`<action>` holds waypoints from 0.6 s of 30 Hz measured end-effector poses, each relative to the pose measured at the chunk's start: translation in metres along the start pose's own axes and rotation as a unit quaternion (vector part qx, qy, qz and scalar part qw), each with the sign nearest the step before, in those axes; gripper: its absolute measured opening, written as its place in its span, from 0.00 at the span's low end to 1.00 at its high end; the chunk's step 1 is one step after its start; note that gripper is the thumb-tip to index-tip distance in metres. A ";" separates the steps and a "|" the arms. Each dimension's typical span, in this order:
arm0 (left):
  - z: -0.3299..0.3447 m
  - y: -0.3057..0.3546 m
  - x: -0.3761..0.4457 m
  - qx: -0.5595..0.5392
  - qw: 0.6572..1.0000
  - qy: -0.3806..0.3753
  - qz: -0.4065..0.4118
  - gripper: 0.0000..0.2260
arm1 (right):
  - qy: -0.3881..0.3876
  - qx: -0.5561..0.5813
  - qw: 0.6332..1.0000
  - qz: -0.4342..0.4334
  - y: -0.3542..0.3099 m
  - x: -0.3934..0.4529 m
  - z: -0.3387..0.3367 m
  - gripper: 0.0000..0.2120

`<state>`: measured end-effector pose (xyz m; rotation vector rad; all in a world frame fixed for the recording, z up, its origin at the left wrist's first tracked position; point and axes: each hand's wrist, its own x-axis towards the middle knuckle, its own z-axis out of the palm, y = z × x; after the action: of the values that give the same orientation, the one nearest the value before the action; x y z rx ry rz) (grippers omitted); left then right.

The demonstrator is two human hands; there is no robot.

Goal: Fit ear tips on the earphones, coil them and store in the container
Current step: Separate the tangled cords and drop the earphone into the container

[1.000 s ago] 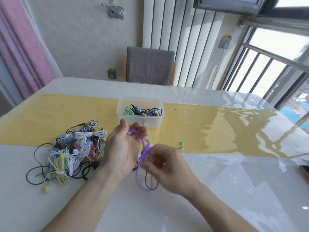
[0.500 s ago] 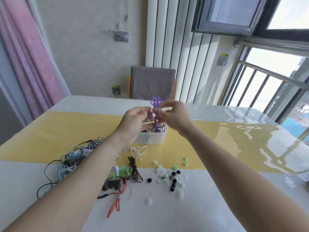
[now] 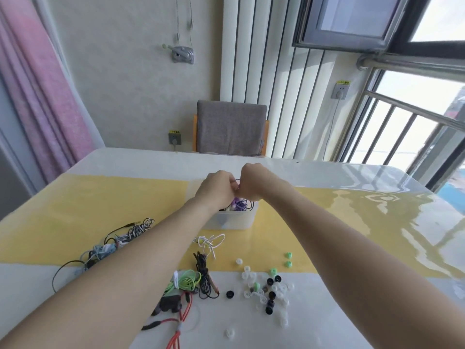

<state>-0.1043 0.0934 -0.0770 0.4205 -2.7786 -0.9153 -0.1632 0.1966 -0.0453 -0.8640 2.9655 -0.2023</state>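
1. Both hands have come down together over the container (image 3: 227, 219): the left hand (image 3: 218, 190) and right hand (image 3: 253, 183) are knuckle to knuckle above its rim, where half a second ago they were held higher, level with the chair back.
2. Purple earphones (image 3: 238, 204), lifted up between the fingers a moment ago, now lie low inside the container, a coil showing just under the hands.
3. Each hand has its fingers curled in and appears to pinch a loop of the cord (the fingertips themselves are hidden), so I judge the bundle not yet let go.
4. That puts this set at its storing step; what remains is releasing it.
5. Loose ear tips (image 3: 266, 289) on the worktop (image 3: 364, 222), and a tangle of cables (image 3: 118, 244) at the left, suggest more sets remain.
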 end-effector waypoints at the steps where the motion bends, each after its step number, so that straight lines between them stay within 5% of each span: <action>1: 0.001 0.000 0.003 0.034 0.999 -0.015 -0.001 0.11 | 0.011 -0.007 1.000 -0.006 0.001 -0.002 -0.001 0.19; 4: 0.008 0.001 0.006 0.117 0.991 -0.070 0.004 0.13 | 0.051 0.011 0.997 -0.050 0.006 -0.004 0.004 0.11; 6: 0.007 0.002 0.005 0.145 0.984 -0.102 0.012 0.14 | 0.044 0.056 0.995 -0.067 0.010 -0.005 0.009 0.19; 9: -0.010 0.000 -0.001 0.168 0.972 -0.163 0.000 0.13 | 0.018 0.077 0.990 -0.114 0.012 -0.009 0.013 0.15; 15: -0.058 -0.015 -0.028 0.114 0.990 -0.042 0.068 0.16 | -0.040 0.005 0.993 -0.108 0.000 -0.007 0.029 0.13; 18: -0.069 -0.014 -0.054 0.152 0.976 -0.137 0.076 0.16 | -0.064 -0.005 0.995 -0.073 -0.007 -0.003 0.026 0.17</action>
<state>-0.0330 0.0621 -0.0357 0.1237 -3.1639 -0.5488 -0.1545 0.1891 -0.0696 -1.0540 2.7905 -0.1323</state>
